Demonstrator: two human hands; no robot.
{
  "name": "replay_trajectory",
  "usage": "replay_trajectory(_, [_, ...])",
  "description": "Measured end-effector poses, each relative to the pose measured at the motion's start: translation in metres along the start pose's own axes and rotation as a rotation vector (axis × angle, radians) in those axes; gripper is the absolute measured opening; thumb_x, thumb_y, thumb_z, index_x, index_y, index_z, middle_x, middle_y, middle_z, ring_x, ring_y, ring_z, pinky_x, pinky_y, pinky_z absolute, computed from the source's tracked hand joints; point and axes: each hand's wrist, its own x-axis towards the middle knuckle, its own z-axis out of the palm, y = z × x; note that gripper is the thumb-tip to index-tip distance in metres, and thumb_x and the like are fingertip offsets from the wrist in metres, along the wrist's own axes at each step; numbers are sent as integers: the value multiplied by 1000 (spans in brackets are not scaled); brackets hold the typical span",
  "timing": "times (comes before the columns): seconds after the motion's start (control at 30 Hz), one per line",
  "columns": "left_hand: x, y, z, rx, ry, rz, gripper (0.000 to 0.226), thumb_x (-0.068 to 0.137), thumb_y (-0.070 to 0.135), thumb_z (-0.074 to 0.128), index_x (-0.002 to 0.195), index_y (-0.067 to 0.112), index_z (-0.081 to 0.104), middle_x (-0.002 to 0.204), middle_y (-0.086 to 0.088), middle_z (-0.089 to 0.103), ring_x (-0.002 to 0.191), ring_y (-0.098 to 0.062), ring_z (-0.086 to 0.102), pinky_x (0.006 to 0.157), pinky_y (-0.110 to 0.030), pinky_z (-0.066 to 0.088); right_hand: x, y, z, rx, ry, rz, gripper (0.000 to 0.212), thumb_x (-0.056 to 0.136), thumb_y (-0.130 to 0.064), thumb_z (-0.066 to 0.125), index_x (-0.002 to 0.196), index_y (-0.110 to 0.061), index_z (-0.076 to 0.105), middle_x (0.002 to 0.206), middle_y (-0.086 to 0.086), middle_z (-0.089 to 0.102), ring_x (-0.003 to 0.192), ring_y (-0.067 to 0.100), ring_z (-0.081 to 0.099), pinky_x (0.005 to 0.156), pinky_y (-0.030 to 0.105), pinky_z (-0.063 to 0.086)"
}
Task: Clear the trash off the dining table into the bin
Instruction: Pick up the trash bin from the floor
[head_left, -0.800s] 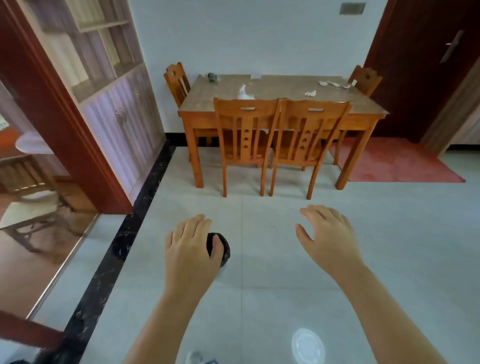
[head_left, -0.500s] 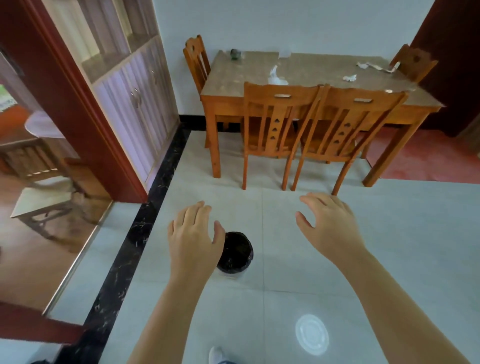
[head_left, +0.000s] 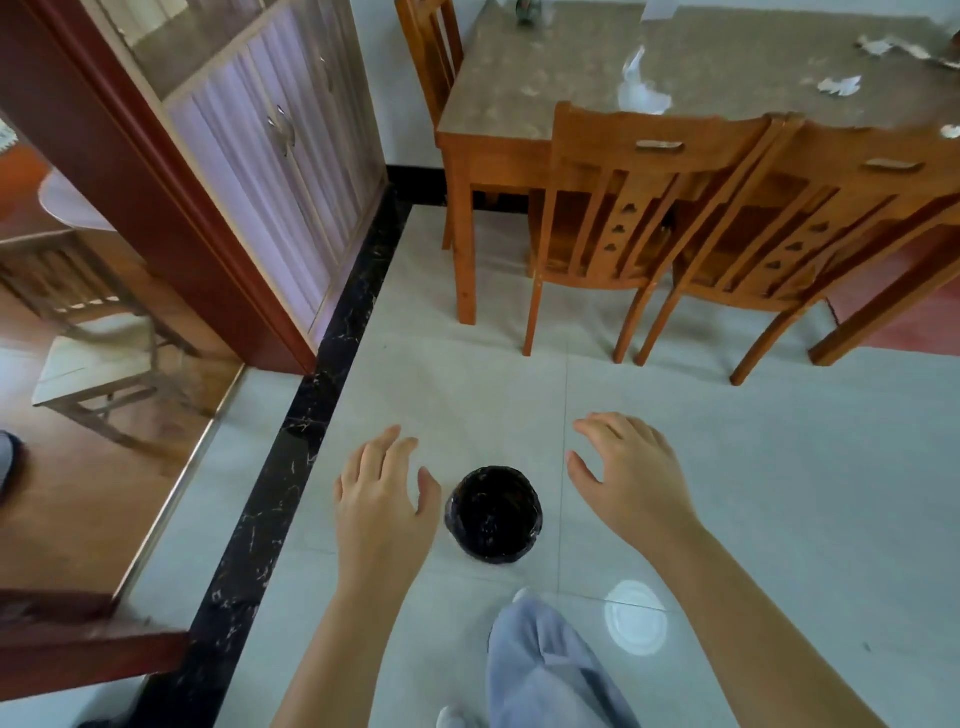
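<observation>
Head view: left hand (head_left: 382, 499) and right hand (head_left: 631, 475) both spread, empty, hovering either side of the black bin (head_left: 493, 513) on the floor at lower centre. Upper right, the dining table (head_left: 727, 62) carries white scraps of trash (head_left: 641, 91).

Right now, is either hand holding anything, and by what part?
Nothing is held. The left hand and right hand are both open and empty, hovering either side of the black-lined bin on the floor.
</observation>
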Motion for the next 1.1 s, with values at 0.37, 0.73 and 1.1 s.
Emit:
replay_trajectory(0.37, [94, -34, 124, -46, -100, -137, 27, 73, -7, 66, 100, -3, 64, 108, -18, 66, 92, -37, 60, 80, -39, 42, 143, 58, 85, 60, -68, 24, 29, 81, -21, 61, 106, -7, 61, 110, 12, 66, 102, 32, 59, 90, 44, 44])
replay_trajectory(0.73, [86, -172, 343, -106, -401, -392, 31, 84, 8, 56, 115, 3, 57, 114, -13, 60, 105, -29, 53, 84, -30, 37, 190, 104, 297, 138, -227, 164, 27, 84, -22, 57, 107, -9, 60, 107, 8, 65, 100, 31, 57, 87, 40, 43])
replay_trajectory(1.1, [-17, -297, 517, -104, -602, -588, 39, 87, 18, 57, 123, 6, 51, 120, -11, 56, 109, -26, 53, 87, -37, 44, 147, 155, 512, 134, -402, 240, 30, 83, -21, 58, 109, -8, 60, 109, 9, 64, 102, 30, 58, 85, 43, 47])
